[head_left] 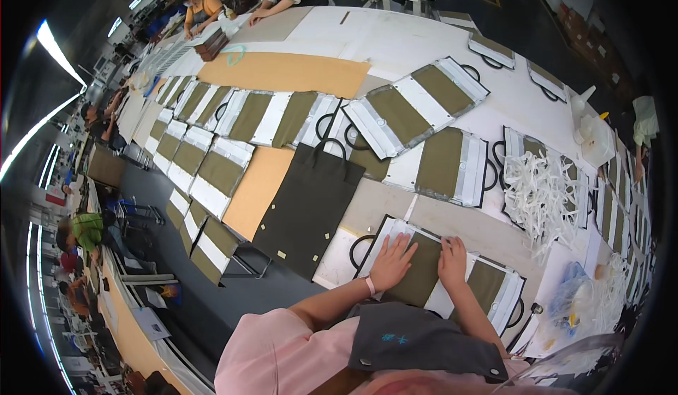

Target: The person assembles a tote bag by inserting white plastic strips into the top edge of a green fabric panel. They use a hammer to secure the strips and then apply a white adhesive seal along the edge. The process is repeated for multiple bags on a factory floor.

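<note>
An unfolded bag panel [418,278] with olive and white bands and black handles at both ends lies in front of me. My left hand [392,262] rests on its left part, palm down with the fingers stretched out. On the panel's middle lies my right hand [453,261], its fingers extended toward the far edge. Neither hand appears to grip anything. Left of my left hand is a dark flat bag [311,211] with looped handles and small pale pieces along its lower part. Beyond my hands lies another olive and white panel [441,165].
Several similar panels [247,116] spread to the left, with one panel [417,105] overlapping others. At right, a heap of white strips [540,190] covers a panel. A clear plastic bag [572,300] lies nearer. Tan sheets [296,70] lie farther back. Two people work at the far end.
</note>
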A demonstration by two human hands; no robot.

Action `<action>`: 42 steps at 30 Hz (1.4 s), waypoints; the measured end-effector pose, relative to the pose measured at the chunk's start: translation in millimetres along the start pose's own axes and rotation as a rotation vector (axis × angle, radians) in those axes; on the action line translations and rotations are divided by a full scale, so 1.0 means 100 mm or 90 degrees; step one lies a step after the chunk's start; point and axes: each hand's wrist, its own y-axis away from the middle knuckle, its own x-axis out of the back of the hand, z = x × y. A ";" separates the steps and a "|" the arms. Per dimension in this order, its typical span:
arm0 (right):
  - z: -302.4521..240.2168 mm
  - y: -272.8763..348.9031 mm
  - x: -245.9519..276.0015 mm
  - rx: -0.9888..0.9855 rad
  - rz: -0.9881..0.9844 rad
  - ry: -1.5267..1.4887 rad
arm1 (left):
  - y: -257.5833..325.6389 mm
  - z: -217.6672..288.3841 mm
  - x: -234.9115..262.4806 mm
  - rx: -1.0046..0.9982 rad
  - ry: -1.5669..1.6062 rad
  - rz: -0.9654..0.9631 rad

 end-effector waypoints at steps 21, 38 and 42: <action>-0.33 -1.02 -0.12 -0.114 -0.183 -0.035 | -0.27 -0.22 -0.03 -0.012 -0.049 -0.027; -0.44 -1.03 -0.39 -0.069 -0.141 -0.120 | -0.25 -0.34 -0.02 0.004 -0.075 -0.004; -0.49 -1.06 -0.48 -0.029 -0.111 -0.118 | -0.27 -0.45 -0.01 0.007 -0.098 -0.004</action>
